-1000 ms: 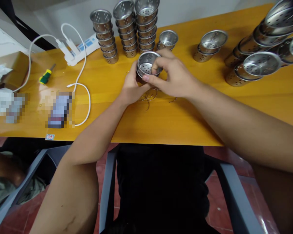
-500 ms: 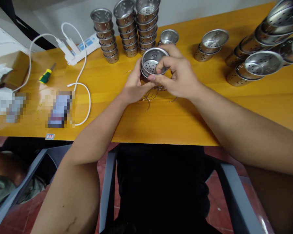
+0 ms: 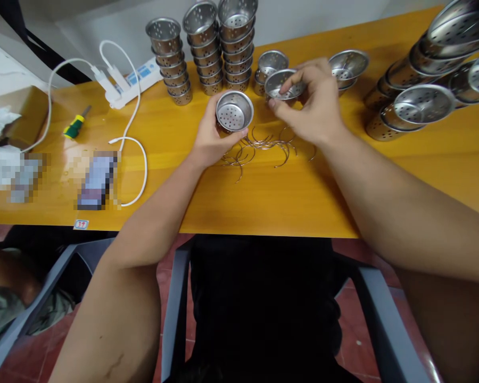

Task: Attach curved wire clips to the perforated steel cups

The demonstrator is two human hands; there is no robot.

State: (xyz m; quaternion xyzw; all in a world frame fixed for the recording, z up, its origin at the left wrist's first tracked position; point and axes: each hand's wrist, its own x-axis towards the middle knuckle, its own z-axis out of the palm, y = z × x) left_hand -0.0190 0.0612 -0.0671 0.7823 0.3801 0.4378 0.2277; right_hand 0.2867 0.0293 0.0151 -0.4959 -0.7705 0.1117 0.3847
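Note:
My left hand (image 3: 212, 133) is wrapped round a perforated metal cup (image 3: 234, 110), its open top facing me. To the right, my right hand (image 3: 313, 98) pinches the rim of a second perforated metal cup (image 3: 277, 80), with fingers inside it and the thumb outside. The two cups are apart. Below them, several thin curved wires (image 3: 263, 143) lie loose on the wooden table (image 3: 263, 202). Just behind the second cup stands another small cup stack (image 3: 273, 59).
Tall cup stacks (image 3: 201, 48) stand along the wall. More stacks (image 3: 423, 106) lean at the right, near a short stack (image 3: 349, 64). At the left are a power strip (image 3: 143, 77), white cable (image 3: 146, 175), screwdriver (image 3: 75, 125) and phone (image 3: 98, 181). Another person's arm (image 3: 8, 274) shows lower left.
The cups, nested together in my hands before, are now separate. My right hand has moved right with one, while my left keeps the other. More of the wires show.

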